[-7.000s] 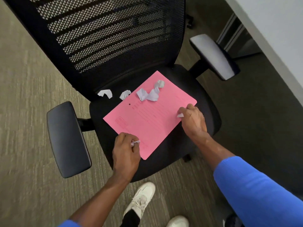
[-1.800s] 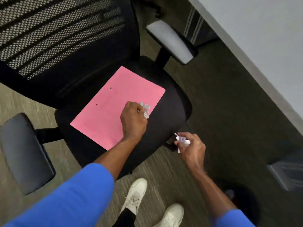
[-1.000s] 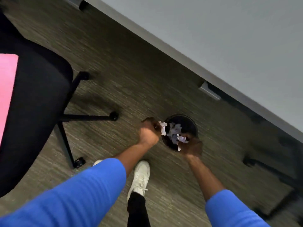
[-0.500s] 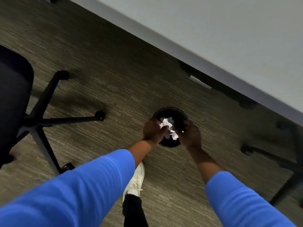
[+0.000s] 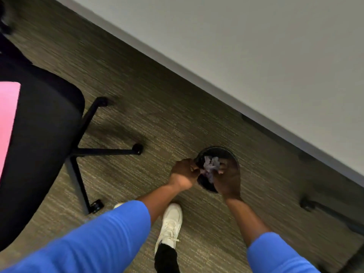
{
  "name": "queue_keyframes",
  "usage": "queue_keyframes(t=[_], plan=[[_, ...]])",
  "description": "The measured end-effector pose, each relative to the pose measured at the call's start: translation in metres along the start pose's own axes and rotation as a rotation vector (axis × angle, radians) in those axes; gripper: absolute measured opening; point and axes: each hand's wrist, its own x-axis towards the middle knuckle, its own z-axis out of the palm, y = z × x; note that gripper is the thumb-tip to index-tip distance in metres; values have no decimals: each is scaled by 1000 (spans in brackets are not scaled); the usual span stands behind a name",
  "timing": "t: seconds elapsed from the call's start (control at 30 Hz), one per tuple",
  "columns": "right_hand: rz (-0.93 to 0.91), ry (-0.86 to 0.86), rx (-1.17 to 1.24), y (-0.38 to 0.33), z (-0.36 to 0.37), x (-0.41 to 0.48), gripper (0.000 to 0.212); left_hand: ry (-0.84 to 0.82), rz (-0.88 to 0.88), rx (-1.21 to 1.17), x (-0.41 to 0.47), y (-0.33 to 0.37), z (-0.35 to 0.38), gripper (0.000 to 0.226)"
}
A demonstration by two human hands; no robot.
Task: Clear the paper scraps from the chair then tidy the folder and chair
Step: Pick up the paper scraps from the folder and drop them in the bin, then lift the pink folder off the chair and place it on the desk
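Paper scraps [image 5: 211, 164] have dropped into the bin [image 5: 216, 149]; both hands hover above.

Scraps [image 5: 211, 166] now off chair, over bin [image 5: 232, 154].

bright blue long sleeves cover both arms, the left sleeve [image 5: 94, 239] and the right sleeve [image 5: 275, 255] pushed up to leave the forearms bare. a white lace-up sneaker [image 5: 171, 223] shows below a black trouser leg [image 5: 166, 260].
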Motion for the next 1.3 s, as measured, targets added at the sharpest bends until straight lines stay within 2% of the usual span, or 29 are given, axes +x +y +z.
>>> queue_keyframes(t=[0.07, 0.23, 0.33, 0.47, 0.63, 0.83, 1.03, 1.17, 1.3], plan=[[18, -57, 9, -30, 3, -10, 39, 41, -25, 22, -2, -6, -24, 37], [18, -187, 89, -81, 25, -25, 44, 120, -84, -29, -18, -18, -90, 18], [-83, -211, 107, -136, 28, -48, 31, 232, -98, -37, -32, -35, -139, 14], [-214, -305, 88, -199, 51, -79, 23, 322, -112, -165, -54, -74, -207, 23], [-422, -314, 172, -278, 91, -130, 24, 469, -160, -255, -88, -134, -284, 21], [-487, -430, 252, -345, 143, -182, 25, 634, -211, -251, -125, -184, -361, 15], [-423, -529, 266, -391, 194, -215, 33, 799, -275, -158, -152, -228, -421, 12], [-332, -518, 220, -411, 221, -226, 45, 891, -371, 8, -160, -273, -456, 23], [-284, -523, 157, -423, 238, -240, 50, 899, -512, 99, -168, -324, -481, 43]])
